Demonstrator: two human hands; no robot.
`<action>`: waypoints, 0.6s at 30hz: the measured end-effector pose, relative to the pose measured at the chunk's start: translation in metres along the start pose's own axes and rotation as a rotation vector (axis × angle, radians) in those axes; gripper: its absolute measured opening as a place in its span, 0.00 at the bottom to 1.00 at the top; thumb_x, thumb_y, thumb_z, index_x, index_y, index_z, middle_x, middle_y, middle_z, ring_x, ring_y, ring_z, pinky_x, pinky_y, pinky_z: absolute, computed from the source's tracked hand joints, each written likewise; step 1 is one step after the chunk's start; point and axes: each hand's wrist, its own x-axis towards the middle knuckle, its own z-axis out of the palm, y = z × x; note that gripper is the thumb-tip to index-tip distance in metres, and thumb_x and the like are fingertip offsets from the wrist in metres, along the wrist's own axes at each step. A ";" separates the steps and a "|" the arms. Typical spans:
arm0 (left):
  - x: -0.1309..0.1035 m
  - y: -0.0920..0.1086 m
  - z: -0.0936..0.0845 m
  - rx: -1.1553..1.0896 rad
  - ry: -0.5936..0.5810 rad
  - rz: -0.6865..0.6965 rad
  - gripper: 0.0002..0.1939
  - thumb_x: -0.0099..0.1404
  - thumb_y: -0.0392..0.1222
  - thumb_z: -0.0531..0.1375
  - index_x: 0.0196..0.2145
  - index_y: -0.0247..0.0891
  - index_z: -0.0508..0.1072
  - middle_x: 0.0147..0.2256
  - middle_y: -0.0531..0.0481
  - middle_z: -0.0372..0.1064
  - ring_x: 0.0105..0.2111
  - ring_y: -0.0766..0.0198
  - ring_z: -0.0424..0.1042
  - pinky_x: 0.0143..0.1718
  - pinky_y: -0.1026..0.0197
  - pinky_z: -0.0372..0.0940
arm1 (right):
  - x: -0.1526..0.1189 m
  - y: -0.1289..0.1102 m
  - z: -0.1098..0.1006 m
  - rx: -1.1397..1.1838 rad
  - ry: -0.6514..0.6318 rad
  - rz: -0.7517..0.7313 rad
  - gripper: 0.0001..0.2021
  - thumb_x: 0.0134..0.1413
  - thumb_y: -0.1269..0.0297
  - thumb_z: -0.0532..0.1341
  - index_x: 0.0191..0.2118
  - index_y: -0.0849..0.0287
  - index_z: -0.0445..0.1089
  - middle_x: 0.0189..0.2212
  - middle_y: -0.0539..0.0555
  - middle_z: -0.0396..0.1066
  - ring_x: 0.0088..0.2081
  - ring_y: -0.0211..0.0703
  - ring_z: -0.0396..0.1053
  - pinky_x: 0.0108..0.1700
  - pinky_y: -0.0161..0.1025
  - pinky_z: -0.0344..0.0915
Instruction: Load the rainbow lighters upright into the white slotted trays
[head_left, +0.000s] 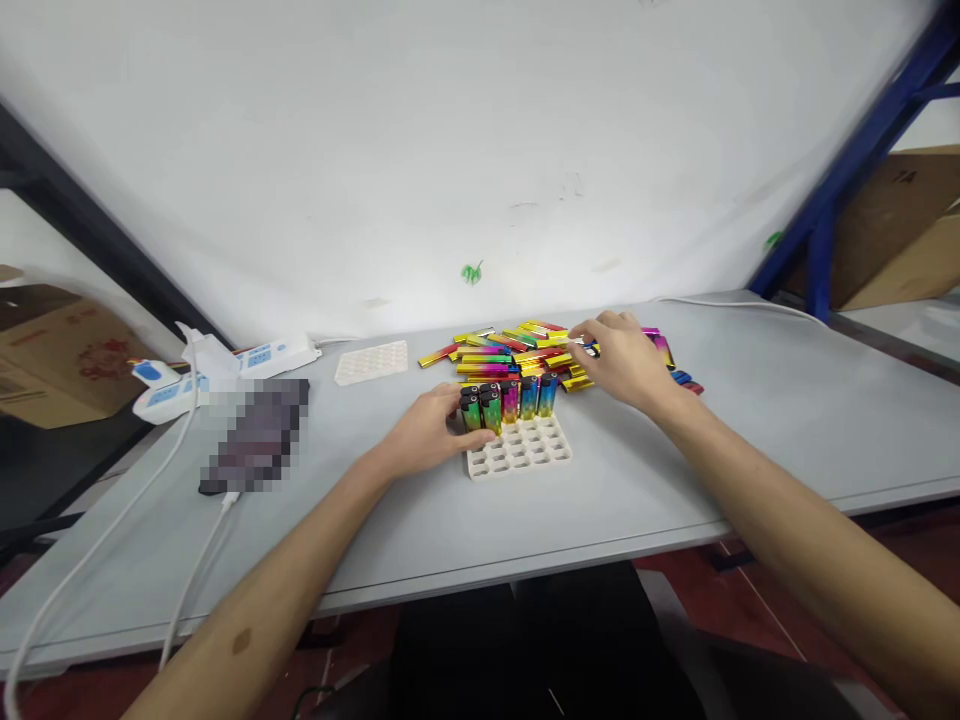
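Note:
A white tray with rows of slots lies on the table, with several black-topped lighters upright in its back and left slots. My left hand is at the tray's left side, its fingers and thumb around the leftmost green lighters. Behind the tray spreads a pile of shiny coloured lighter sleeves. My right hand is over the right part of this pile, fingers bent down and close together; what they hold, if anything, is hidden.
A second white slotted tray lies at the back left. Farther left are a power strip, a blurred dark object and white cables. A white wall stands behind the table.

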 end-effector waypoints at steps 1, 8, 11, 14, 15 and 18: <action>0.000 0.000 0.000 -0.007 0.004 -0.002 0.21 0.58 0.61 0.65 0.36 0.39 0.72 0.34 0.49 0.69 0.34 0.58 0.68 0.34 0.56 0.64 | 0.001 0.008 0.004 -0.040 -0.072 -0.019 0.15 0.60 0.62 0.57 0.46 0.60 0.77 0.41 0.63 0.73 0.45 0.57 0.66 0.44 0.47 0.62; 0.000 0.001 -0.001 -0.014 -0.009 -0.032 0.22 0.58 0.61 0.65 0.36 0.39 0.70 0.34 0.49 0.68 0.32 0.58 0.68 0.32 0.57 0.63 | 0.003 0.029 0.023 -0.104 -0.217 -0.064 0.15 0.55 0.62 0.57 0.43 0.62 0.76 0.45 0.65 0.71 0.50 0.60 0.63 0.54 0.51 0.57; -0.001 0.002 -0.002 0.009 -0.017 -0.034 0.22 0.58 0.62 0.64 0.36 0.39 0.69 0.35 0.49 0.68 0.33 0.58 0.68 0.32 0.57 0.63 | 0.006 0.035 0.025 -0.029 -0.234 -0.106 0.09 0.54 0.64 0.58 0.37 0.60 0.74 0.39 0.62 0.73 0.44 0.56 0.65 0.53 0.51 0.57; -0.001 0.003 -0.003 0.015 -0.022 -0.039 0.22 0.59 0.61 0.64 0.36 0.39 0.69 0.35 0.48 0.68 0.33 0.58 0.68 0.32 0.57 0.63 | 0.009 0.040 0.026 0.046 -0.255 -0.143 0.07 0.52 0.65 0.58 0.35 0.59 0.72 0.37 0.59 0.75 0.41 0.53 0.66 0.51 0.51 0.56; -0.001 0.003 -0.003 0.017 -0.024 -0.038 0.22 0.59 0.61 0.64 0.36 0.39 0.69 0.35 0.48 0.68 0.33 0.58 0.68 0.32 0.57 0.62 | 0.009 0.042 0.026 0.057 -0.258 -0.151 0.07 0.52 0.65 0.59 0.36 0.59 0.73 0.38 0.59 0.75 0.40 0.53 0.66 0.51 0.51 0.56; -0.001 0.003 -0.003 0.021 -0.027 -0.037 0.22 0.58 0.62 0.64 0.35 0.39 0.69 0.34 0.49 0.68 0.32 0.58 0.68 0.32 0.57 0.62 | 0.009 0.043 0.027 0.034 -0.262 -0.146 0.09 0.53 0.64 0.59 0.38 0.59 0.74 0.37 0.60 0.74 0.41 0.54 0.66 0.51 0.51 0.56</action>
